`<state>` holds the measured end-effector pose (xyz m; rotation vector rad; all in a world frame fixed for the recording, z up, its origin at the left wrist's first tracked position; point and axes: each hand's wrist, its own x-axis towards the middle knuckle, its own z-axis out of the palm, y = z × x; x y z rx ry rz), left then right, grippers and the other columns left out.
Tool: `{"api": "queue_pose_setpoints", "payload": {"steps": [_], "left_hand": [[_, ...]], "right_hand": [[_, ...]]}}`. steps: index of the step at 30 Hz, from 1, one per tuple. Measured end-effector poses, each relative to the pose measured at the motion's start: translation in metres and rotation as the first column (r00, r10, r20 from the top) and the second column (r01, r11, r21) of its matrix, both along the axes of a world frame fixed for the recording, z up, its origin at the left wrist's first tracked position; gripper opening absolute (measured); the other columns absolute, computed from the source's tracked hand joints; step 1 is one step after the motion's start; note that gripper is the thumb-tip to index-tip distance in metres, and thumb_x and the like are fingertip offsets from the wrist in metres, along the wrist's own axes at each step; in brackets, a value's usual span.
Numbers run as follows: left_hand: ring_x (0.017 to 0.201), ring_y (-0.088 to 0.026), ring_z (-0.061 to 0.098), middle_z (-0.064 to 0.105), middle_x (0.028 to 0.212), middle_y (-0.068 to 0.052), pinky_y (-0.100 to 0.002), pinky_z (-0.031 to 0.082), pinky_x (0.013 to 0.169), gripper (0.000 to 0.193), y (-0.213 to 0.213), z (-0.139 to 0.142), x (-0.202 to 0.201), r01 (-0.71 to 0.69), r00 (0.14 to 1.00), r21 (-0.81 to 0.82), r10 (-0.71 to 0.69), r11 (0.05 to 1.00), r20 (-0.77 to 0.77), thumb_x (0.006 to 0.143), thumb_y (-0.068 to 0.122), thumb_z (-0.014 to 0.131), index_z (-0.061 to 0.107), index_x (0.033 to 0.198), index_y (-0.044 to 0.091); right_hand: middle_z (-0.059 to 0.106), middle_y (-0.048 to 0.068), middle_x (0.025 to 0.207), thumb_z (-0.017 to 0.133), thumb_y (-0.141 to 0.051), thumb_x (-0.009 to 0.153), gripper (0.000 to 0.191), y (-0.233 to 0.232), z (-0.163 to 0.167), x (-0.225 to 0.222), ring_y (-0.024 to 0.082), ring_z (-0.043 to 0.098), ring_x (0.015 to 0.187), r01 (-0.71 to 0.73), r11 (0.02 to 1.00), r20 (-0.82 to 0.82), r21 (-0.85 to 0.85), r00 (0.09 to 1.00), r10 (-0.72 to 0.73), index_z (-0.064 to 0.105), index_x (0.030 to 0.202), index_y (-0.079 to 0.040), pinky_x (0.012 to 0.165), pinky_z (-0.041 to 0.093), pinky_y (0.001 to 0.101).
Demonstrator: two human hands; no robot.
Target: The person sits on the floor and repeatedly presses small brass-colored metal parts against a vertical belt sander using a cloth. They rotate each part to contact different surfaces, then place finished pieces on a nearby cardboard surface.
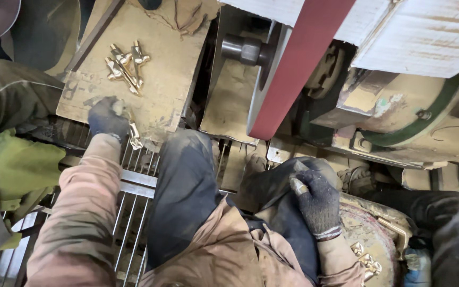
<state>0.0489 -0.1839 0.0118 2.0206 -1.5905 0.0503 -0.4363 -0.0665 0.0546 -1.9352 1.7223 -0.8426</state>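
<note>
My left hand (107, 117), in a dark glove, rests on a dusty cardboard sheet (160, 64) and grips a brass fitting (134, 133) at the sheet's near edge. A small pile of brass fittings (126, 66) lies farther back on the same sheet. Resting on my right knee, my right hand (317, 199) wears a dark glove with worn fingertips and holds nothing that I can see. My legs in dark trousers fill the middle of the view.
A red sanding belt (298, 64) runs over a wheel straight ahead, with a dusty machine housing (410, 106) to its right. A metal grid (134, 207) lies under my left arm. Another person's sleeve (6, 95) is at left. More brass parts (367, 260) sit in a bin at lower right.
</note>
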Motion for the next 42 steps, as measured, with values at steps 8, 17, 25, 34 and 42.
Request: {"api": "queue_pose_setpoints", "payload": {"steps": [8, 17, 25, 34, 42], "left_hand": [[0.107, -0.023, 0.071, 0.07, 0.123, -0.016, -0.033, 0.063, 0.092, 0.052, 0.05, 0.01, 0.007, -0.187, 0.638, -0.272, -0.094, 0.944, -0.765, 0.08, -0.023, 0.066, 0.066, 0.127, -0.001], [0.095, -0.024, 0.07, 0.069, 0.115, -0.015, -0.036, 0.063, 0.078, 0.066, 0.133, 0.036, -0.107, -0.107, 0.044, -0.299, -0.296, 0.948, -0.954, 0.073, -0.016, 0.077, 0.059, 0.134, 0.0], [0.096, -0.019, 0.068, 0.071, 0.11, -0.012, -0.031, 0.059, 0.084, 0.043, 0.156, 0.028, -0.192, 0.25, -0.068, -0.128, -0.114, 0.96, -0.991, 0.082, -0.009, 0.072, 0.065, 0.124, -0.004], [0.117, -0.033, 0.065, 0.067, 0.121, -0.016, -0.04, 0.051, 0.1, 0.056, 0.145, 0.022, -0.211, 0.724, 0.539, -0.078, -0.632, 0.686, -0.557, 0.064, 0.005, 0.085, 0.069, 0.117, 0.0], [0.112, -0.022, 0.07, 0.07, 0.122, -0.012, -0.031, 0.056, 0.098, 0.047, 0.131, 0.011, -0.213, 0.739, 0.371, -0.021, -0.433, 0.674, -0.822, 0.073, 0.001, 0.079, 0.068, 0.119, 0.0]], "right_hand": [[0.078, 0.01, 0.098, 0.077, -0.014, 0.086, 0.016, 0.006, 0.016, 0.016, 0.026, 0.076, 0.09, -0.05, 0.995, 0.138, 0.092, 0.99, 0.037, 0.076, 0.1, -0.006, 0.083, 0.057, 0.0353], [0.07, 0.02, 0.114, 0.088, -0.026, 0.078, 0.06, 0.025, 0.036, 0.106, 0.03, 0.07, 0.105, -0.475, 0.871, 0.302, 0.122, 0.854, 0.424, 0.06, 0.123, 0.002, 0.091, 0.055, 0.0365], [0.069, 0.019, 0.1, 0.067, -0.02, 0.098, 0.037, 0.052, 0.043, 0.057, 0.024, 0.064, 0.086, -0.329, 0.91, 0.735, 0.254, 0.677, 0.039, 0.068, 0.121, 0.008, 0.076, 0.052, 0.0339], [0.073, 0.017, 0.091, 0.054, -0.021, 0.114, 0.034, 0.063, 0.026, 0.011, 0.024, 0.066, 0.075, -0.526, 0.85, 0.966, 0.014, -0.212, -0.147, 0.067, 0.117, 0.01, 0.075, 0.055, 0.0332], [0.072, 0.009, 0.123, 0.073, -0.012, 0.088, 0.062, 0.039, 0.043, 0.0, 0.015, 0.067, 0.109, -0.336, 0.908, 0.638, 0.251, 0.763, 0.106, 0.052, 0.145, 0.001, 0.097, 0.053, 0.0312]]}}
